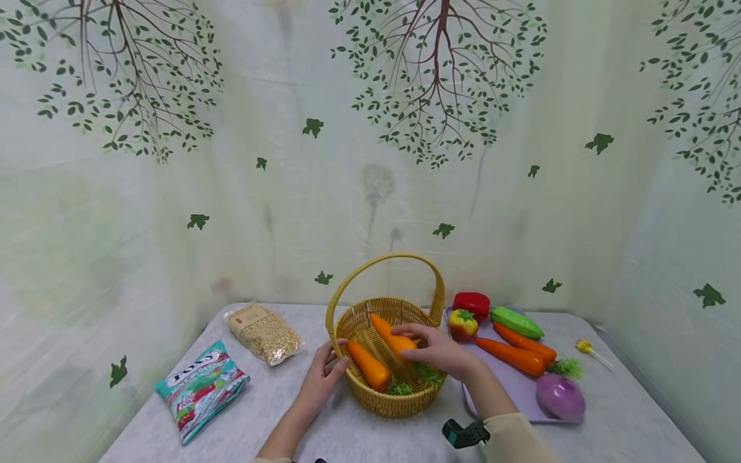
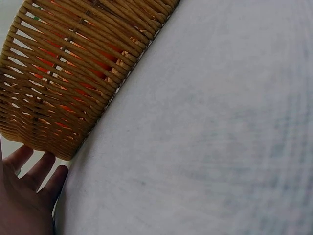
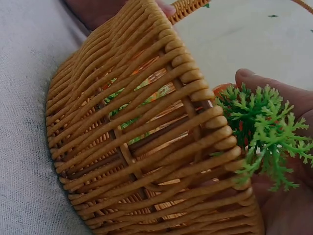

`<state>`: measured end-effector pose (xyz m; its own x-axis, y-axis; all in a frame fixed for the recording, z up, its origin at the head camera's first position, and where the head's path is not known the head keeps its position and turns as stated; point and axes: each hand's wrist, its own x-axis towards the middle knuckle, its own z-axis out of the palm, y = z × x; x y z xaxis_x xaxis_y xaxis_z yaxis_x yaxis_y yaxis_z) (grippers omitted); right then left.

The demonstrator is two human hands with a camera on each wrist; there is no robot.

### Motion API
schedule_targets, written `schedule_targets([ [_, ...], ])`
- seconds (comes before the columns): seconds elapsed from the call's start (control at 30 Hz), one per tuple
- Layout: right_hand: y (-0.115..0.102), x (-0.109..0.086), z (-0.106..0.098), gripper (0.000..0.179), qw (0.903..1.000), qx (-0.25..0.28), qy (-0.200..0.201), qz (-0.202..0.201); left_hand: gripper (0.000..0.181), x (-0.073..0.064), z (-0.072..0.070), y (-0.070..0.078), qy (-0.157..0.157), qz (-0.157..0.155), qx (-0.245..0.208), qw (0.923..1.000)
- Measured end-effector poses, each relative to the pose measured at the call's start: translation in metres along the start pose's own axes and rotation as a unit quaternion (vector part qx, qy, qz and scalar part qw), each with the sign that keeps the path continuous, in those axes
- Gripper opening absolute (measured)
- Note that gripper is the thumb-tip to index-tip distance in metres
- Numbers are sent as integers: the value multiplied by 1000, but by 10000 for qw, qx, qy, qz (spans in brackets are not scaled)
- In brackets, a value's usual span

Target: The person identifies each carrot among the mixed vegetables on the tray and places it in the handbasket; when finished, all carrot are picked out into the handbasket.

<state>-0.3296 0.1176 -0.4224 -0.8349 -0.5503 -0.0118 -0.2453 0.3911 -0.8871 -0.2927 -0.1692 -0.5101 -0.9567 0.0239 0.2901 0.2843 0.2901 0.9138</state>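
Observation:
A wicker basket (image 1: pixel 392 402) with a tall arched handle stands at the middle of the table. One orange toy carrot (image 1: pixel 368 366) lies in its left side. Over the right side, my right hand (image 1: pixel 437 350) holds a second carrot (image 1: pixel 386 333) between thumb and fingers; its green leafy top (image 3: pixel 264 132) shows above the rim in the right wrist view. My left hand (image 1: pixel 320 379) grips the basket's left rim near the handle's foot, thumb at the rim. In the left wrist view, its fingers (image 2: pixel 40 171) lie against the outside of the weave.
Right of the basket, a lavender tray (image 1: pixel 515 402) bears a red pepper (image 1: pixel 471 303), a yellow-red fruit (image 1: pixel 463 325), a green vegetable (image 1: pixel 516 321), two carrots (image 1: pixel 509 355) and a purple onion (image 1: pixel 559 397). A lollipop (image 1: pixel 585 347) lies beyond it. Leftward are a grain bag (image 1: pixel 263 333) and a candy bag (image 1: pixel 202 389).

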Motion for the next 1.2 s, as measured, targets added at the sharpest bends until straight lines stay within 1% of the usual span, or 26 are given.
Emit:
schedule_targets([
  [0.2, 2, 8, 4, 41, 9998, -165, 47, 103, 37, -1, 0, 1, 6, -68, -65, 10000],
  [0.33, 4, 15, 5, 39, 9993, -343, 52, 122, 37, 0, 0, 2, 27, -51, -99, 9999],
  [0.53, 7, 22, 12, 38, 9982, -596, -73, 29, 38, 0, 1, 1, -11, -95, -123, 9999],
  [0.67, 7, 26, 18, 38, 9972, -730, -152, -60, 38, 0, 2, 1, 6, -29, -150, 9999],
  [0.8, 5, 27, 23, 39, 9958, -868, -273, 78, 37, 0, 2, 2, -5, -46, -168, 9998],
  [0.9, 5, 28, 26, 39, 9953, -901, -304, 193, 37, 0, 2, 2, -22, -75, -153, 9999],
  [1.2, 8, 32, 28, 39, 9957, -800, -414, 213, 36, 1, 1, 0, -7, -44, -122, 9999],
])
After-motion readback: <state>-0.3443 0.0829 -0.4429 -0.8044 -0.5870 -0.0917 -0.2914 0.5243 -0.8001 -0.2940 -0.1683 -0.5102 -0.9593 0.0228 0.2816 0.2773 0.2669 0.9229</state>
